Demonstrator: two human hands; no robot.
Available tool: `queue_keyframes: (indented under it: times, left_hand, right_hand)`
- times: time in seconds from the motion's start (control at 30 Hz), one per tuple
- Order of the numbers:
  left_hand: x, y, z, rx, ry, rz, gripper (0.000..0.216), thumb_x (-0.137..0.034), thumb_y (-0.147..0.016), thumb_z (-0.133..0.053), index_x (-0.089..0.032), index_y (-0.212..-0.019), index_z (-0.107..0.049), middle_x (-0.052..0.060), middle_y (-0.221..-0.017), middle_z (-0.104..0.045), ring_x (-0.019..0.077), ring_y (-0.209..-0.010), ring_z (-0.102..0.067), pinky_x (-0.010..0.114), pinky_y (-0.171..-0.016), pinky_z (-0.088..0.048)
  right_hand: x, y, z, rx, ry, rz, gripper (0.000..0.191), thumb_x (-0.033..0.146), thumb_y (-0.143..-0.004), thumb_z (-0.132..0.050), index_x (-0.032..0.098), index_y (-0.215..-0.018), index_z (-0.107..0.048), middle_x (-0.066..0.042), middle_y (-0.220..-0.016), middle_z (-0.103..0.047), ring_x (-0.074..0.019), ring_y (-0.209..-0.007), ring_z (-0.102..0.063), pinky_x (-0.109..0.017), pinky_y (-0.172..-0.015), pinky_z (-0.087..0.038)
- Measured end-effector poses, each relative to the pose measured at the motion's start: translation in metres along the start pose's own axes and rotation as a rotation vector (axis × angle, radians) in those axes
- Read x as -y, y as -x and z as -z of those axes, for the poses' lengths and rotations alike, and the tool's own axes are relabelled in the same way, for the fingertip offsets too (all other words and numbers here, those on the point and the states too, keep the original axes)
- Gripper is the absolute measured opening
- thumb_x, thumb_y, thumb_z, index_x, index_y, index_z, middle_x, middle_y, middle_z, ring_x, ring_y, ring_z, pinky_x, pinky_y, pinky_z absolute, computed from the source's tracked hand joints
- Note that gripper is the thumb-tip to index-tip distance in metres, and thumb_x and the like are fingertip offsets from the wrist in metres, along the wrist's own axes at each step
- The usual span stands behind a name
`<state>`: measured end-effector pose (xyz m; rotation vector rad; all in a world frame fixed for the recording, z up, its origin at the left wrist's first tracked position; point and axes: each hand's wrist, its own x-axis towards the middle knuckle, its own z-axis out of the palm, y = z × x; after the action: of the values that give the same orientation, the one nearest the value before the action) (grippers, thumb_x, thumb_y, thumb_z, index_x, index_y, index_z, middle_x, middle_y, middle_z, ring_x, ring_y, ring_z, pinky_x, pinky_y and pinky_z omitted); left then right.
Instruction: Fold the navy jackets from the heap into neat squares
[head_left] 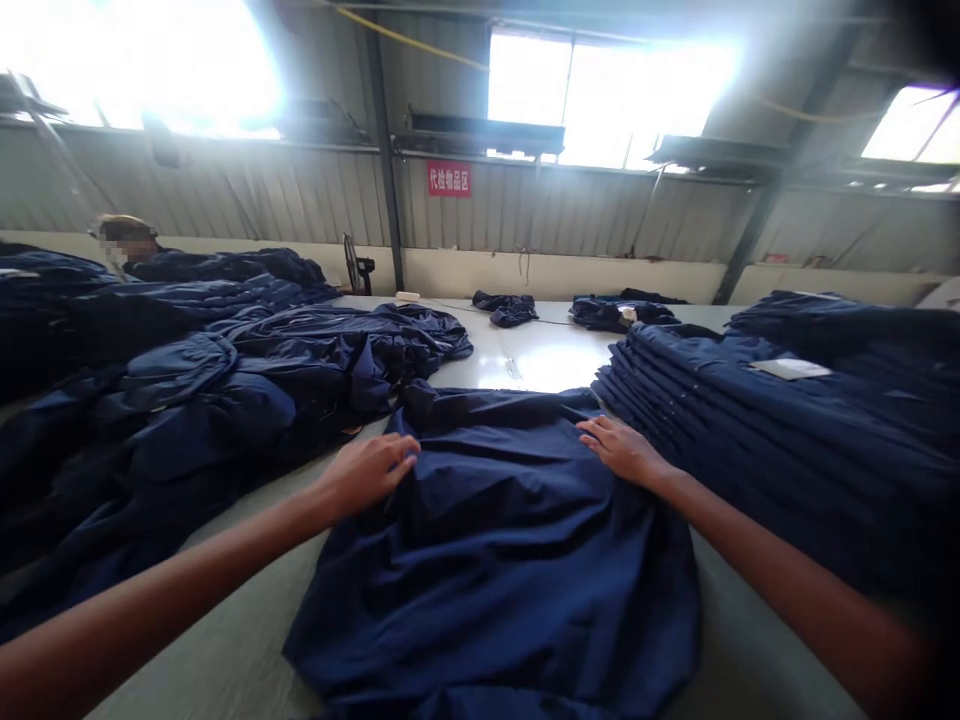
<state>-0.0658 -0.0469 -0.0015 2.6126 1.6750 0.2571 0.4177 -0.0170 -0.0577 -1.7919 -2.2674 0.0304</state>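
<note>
My left grip (366,475) is half open, with the fingers bent and lying on the top left part of the navy garment (495,560). I cannot tell if those fingers pinch the cloth or just press on it. My right grip (626,450) is open, with the fingers lying flat on the top right edge of the same cloth. The garment lies spread out in front of me on the pale worktop (217,650), and it is full of soft folds and creases.

To the right, just beside my right grip, is a tall stack of folded navy clothes (720,420), with a white label (787,368) on top. To the left is a big loose heap of navy clothes (225,400). It nearly touches the garment under my hands. Two small navy bundles (505,308) lie at the far end of the worktop.

Past the heap, a co-worker (127,240) sits at the far left. Behind the worktop are a black fan (356,265), a red sign (449,178) and a metal wall (570,215) with bright windows (600,100) above it.
</note>
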Motion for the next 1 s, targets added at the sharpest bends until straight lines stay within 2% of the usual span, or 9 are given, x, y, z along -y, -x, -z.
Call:
queue_keyframes:
  times: [0.07, 0.2, 0.27, 0.37, 0.5, 0.63, 0.8, 0.9, 1.0]
  left_hand:
    - [0.007, -0.057, -0.001, -0.1, -0.018, 0.043, 0.043, -0.038, -0.104, -0.042, -0.033, -0.14, -0.065, 0.003, -0.139, -0.07, 0.0246, -0.123, -0.067, 0.035, -0.103, -0.052]
    - [0.024, -0.155, -0.01, -0.124, -0.091, 0.057, 0.05, -0.018, -0.096, -0.047, -0.032, -0.14, -0.066, 0.004, -0.142, -0.068, 0.0252, -0.128, -0.063, 0.037, -0.109, -0.049]
    - [0.036, -0.188, -0.014, -0.114, -0.122, 0.074, 0.055, -0.012, -0.091, -0.051, -0.03, -0.14, -0.067, 0.007, -0.141, -0.068, 0.0285, -0.13, -0.061, 0.041, -0.11, -0.048]
    - [0.059, -0.219, -0.019, -0.039, -0.152, 0.106, 0.054, -0.013, -0.085, -0.06, -0.031, -0.136, -0.07, 0.011, -0.132, -0.074, 0.0312, -0.13, -0.062, 0.046, -0.111, -0.046]
    - [0.095, -0.232, -0.022, 0.049, -0.156, 0.171, 0.04, -0.016, -0.084, -0.064, -0.031, -0.119, -0.076, 0.011, -0.118, -0.078, 0.0319, -0.119, -0.069, 0.044, -0.106, -0.049]
    - [0.117, -0.228, -0.022, -0.043, -0.145, 0.287, 0.044, -0.02, -0.094, -0.052, -0.027, -0.134, -0.068, 0.014, -0.135, -0.069, 0.0334, -0.116, -0.07, 0.043, -0.098, -0.053]
    - [0.112, -0.228, -0.029, -0.137, -0.087, 0.397, 0.044, -0.018, -0.096, -0.044, -0.023, -0.135, -0.065, 0.014, -0.134, -0.067, 0.0303, -0.111, -0.071, 0.039, -0.096, -0.054]
    - [0.105, -0.23, -0.03, -0.152, -0.041, 0.45, 0.039, -0.018, -0.093, -0.046, -0.02, -0.124, -0.071, 0.015, -0.129, -0.069, 0.0301, -0.11, -0.071, 0.038, -0.095, -0.055]
    - [0.104, -0.232, -0.025, -0.184, -0.01, 0.474, 0.04, -0.018, -0.093, -0.046, -0.019, -0.124, -0.071, 0.016, -0.13, -0.069, 0.0308, -0.112, -0.07, 0.038, -0.096, -0.055]
  right_hand:
    - [0.007, -0.036, 0.005, -0.084, 0.012, -0.044, 0.05, 0.041, -0.107, -0.04, 0.023, -0.151, -0.055, -0.012, -0.154, -0.057, -0.0264, -0.14, -0.054, -0.039, -0.118, -0.041]
    - [0.004, -0.115, 0.004, -0.085, 0.048, -0.167, 0.052, 0.027, -0.108, -0.03, 0.015, -0.154, -0.052, -0.015, -0.155, -0.056, -0.0247, -0.137, -0.056, -0.034, -0.113, -0.043]
    - [-0.006, -0.145, -0.001, -0.053, 0.08, -0.196, 0.054, 0.016, -0.104, -0.029, 0.017, -0.153, -0.053, -0.014, -0.152, -0.059, -0.0248, -0.134, -0.058, -0.036, -0.11, -0.045]
    - [-0.024, -0.168, -0.009, 0.051, 0.146, -0.183, 0.059, 0.007, -0.092, -0.045, 0.022, -0.146, -0.062, -0.013, -0.142, -0.067, -0.0286, -0.135, -0.057, -0.043, -0.111, -0.043]
    - [-0.045, -0.174, -0.008, 0.119, 0.224, -0.118, 0.054, 0.006, -0.086, -0.053, 0.026, -0.132, -0.072, -0.011, -0.133, -0.071, -0.0296, -0.133, -0.057, -0.046, -0.118, -0.034]
    - [-0.054, -0.176, -0.003, 0.053, 0.28, -0.158, 0.05, 0.013, -0.095, -0.046, 0.024, -0.14, -0.066, -0.015, -0.138, -0.066, -0.0328, -0.132, -0.054, -0.046, -0.111, -0.038]
    - [-0.042, -0.173, -0.021, 0.059, 0.311, -0.201, 0.054, 0.013, -0.093, -0.049, 0.023, -0.144, -0.063, -0.015, -0.136, -0.066, -0.0317, -0.121, -0.061, -0.043, -0.099, -0.046]
    - [-0.034, -0.167, -0.026, 0.01, 0.316, -0.198, 0.045, 0.013, -0.097, -0.044, 0.023, -0.13, -0.072, -0.015, -0.13, -0.069, -0.0326, -0.126, -0.057, -0.046, -0.103, -0.043]
    - [-0.035, -0.162, -0.021, -0.104, 0.311, -0.261, 0.048, 0.015, -0.1, -0.036, 0.021, -0.131, -0.072, -0.018, -0.133, -0.067, -0.0357, -0.132, -0.05, -0.049, -0.108, -0.039]
